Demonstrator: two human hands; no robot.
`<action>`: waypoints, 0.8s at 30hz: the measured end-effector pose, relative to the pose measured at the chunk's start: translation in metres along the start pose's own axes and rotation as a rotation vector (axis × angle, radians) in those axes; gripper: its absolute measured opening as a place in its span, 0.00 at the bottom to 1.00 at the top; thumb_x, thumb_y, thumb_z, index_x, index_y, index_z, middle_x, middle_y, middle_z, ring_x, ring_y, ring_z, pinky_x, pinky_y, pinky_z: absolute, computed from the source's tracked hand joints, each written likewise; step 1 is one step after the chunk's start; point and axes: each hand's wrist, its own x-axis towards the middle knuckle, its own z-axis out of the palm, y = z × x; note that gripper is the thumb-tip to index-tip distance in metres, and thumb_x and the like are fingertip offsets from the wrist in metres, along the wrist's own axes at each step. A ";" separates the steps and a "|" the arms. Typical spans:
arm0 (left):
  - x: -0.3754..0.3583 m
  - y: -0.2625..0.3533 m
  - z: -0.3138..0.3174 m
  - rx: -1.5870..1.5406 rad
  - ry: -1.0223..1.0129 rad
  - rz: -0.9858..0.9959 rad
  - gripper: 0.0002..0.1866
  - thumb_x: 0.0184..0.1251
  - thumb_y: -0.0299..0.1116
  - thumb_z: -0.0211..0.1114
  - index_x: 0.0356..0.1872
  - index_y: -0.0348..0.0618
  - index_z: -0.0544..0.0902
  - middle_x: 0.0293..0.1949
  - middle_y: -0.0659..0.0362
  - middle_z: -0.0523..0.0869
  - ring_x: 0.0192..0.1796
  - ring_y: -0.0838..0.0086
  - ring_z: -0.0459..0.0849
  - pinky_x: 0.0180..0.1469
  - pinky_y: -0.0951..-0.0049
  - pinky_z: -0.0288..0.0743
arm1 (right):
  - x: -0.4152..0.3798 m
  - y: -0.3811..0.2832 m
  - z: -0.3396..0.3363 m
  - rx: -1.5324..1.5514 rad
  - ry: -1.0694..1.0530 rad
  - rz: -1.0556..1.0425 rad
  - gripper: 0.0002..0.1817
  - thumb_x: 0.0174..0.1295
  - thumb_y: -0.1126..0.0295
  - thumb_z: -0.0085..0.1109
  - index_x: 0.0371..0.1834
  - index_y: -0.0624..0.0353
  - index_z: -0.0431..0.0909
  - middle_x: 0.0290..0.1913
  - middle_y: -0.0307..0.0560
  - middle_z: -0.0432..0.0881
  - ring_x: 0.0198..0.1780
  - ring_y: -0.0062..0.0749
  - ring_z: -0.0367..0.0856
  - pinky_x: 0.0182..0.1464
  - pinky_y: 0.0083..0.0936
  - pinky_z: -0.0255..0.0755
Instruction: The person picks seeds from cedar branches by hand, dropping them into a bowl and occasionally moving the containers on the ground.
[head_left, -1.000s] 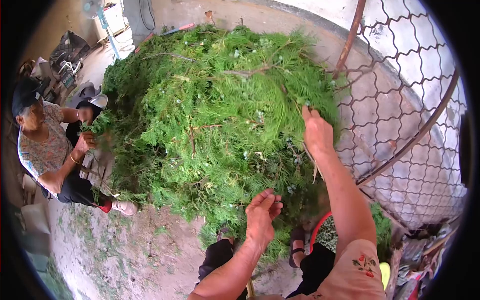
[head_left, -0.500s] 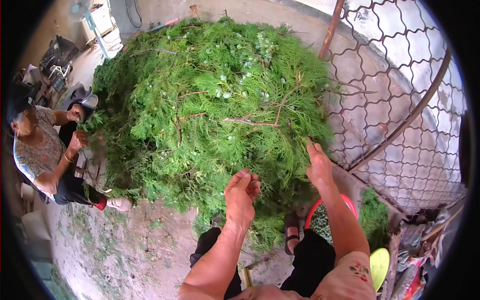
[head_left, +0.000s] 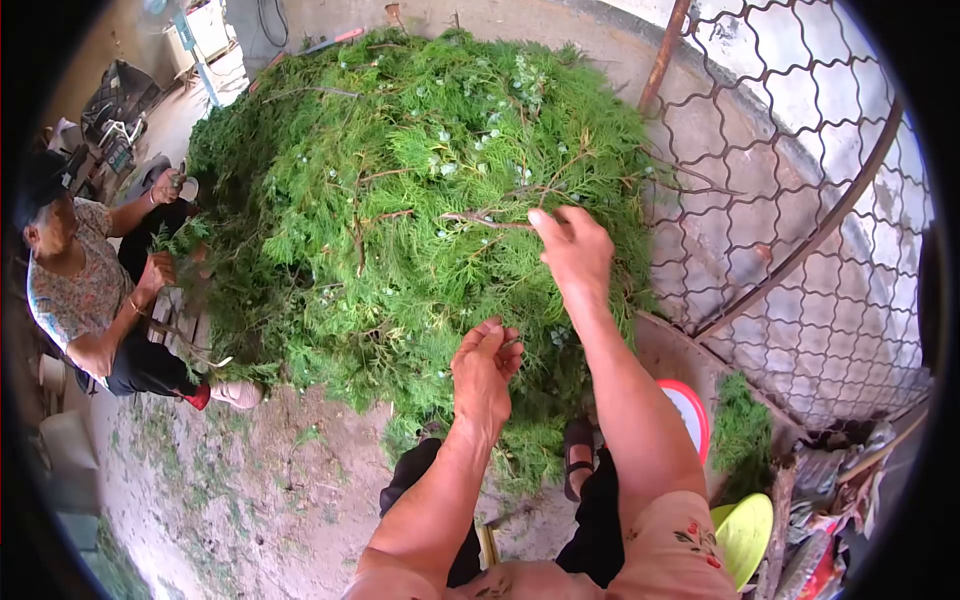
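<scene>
A large heap of green cypress branches dotted with pale blue-green cones fills the middle of the head view. My right hand reaches over the heap, its thumb and fingers closed at the right end of a bare brown cypress branch. Lower and to the left, my left hand is held up at the near edge of the greenery, fingers curled against the thumb. Whatever lies inside that pinch, if anything, is too small or hidden to name.
Beside my right leg stands a red-rimmed basin, partly behind my arm. A yellow-green plastic dish lies lower right. Wire mesh panel leans at the right. At the left, another person sits handling a green sprig.
My right hand has moved up and left from the heap's right edge to the bare branch. My left hand stays nearly in place. The other person's upper hand has risen slightly.
</scene>
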 end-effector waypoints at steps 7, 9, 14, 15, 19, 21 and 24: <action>0.011 0.006 -0.020 0.019 0.010 0.059 0.12 0.68 0.33 0.51 0.50 0.41 0.72 0.36 0.59 0.81 0.32 0.77 0.78 0.33 0.78 0.73 | -0.018 0.010 -0.031 0.481 -0.084 0.105 0.07 0.59 0.73 0.56 0.36 0.66 0.77 0.26 0.41 0.79 0.25 0.19 0.74 0.25 0.17 0.69; 0.014 0.006 -0.023 0.022 0.031 0.068 0.12 0.69 0.33 0.51 0.49 0.41 0.72 0.36 0.59 0.81 0.32 0.76 0.79 0.33 0.78 0.73 | -0.023 0.009 -0.052 0.492 -0.088 0.167 0.08 0.60 0.72 0.54 0.38 0.66 0.75 0.32 0.43 0.79 0.26 0.22 0.77 0.24 0.18 0.68; 0.010 -0.002 -0.039 -0.036 0.071 0.086 0.11 0.66 0.34 0.54 0.45 0.40 0.74 0.35 0.59 0.82 0.30 0.76 0.79 0.29 0.77 0.71 | -0.024 -0.002 -0.048 0.712 -0.310 0.301 0.22 0.63 0.70 0.51 0.58 0.68 0.61 0.49 0.52 0.73 0.34 0.34 0.81 0.28 0.25 0.73; 0.009 -0.001 -0.045 -0.042 0.032 0.125 0.11 0.66 0.34 0.54 0.45 0.40 0.74 0.35 0.58 0.82 0.30 0.76 0.79 0.29 0.77 0.72 | -0.020 0.001 -0.038 0.761 -0.389 0.332 0.32 0.64 0.68 0.52 0.67 0.69 0.51 0.55 0.55 0.71 0.38 0.37 0.81 0.30 0.27 0.73; 0.008 0.020 -0.057 -0.024 0.110 0.212 0.11 0.66 0.32 0.52 0.44 0.38 0.73 0.34 0.57 0.81 0.30 0.75 0.79 0.30 0.78 0.73 | -0.016 0.001 -0.001 0.772 -0.377 0.353 0.21 0.60 0.73 0.55 0.55 0.70 0.68 0.50 0.58 0.75 0.37 0.38 0.81 0.32 0.26 0.78; 0.006 0.027 -0.059 -0.010 0.132 0.225 0.10 0.66 0.31 0.51 0.44 0.36 0.73 0.33 0.57 0.81 0.31 0.74 0.79 0.31 0.78 0.74 | -0.009 0.004 0.005 0.699 -0.427 0.333 0.21 0.60 0.72 0.55 0.56 0.70 0.67 0.51 0.57 0.74 0.41 0.39 0.81 0.37 0.29 0.77; 0.009 0.034 -0.064 0.047 0.123 0.227 0.11 0.66 0.31 0.51 0.44 0.36 0.73 0.34 0.57 0.81 0.32 0.74 0.79 0.33 0.78 0.74 | -0.018 -0.002 -0.007 0.589 -0.359 0.244 0.15 0.59 0.71 0.57 0.46 0.70 0.72 0.45 0.54 0.77 0.44 0.40 0.80 0.45 0.33 0.77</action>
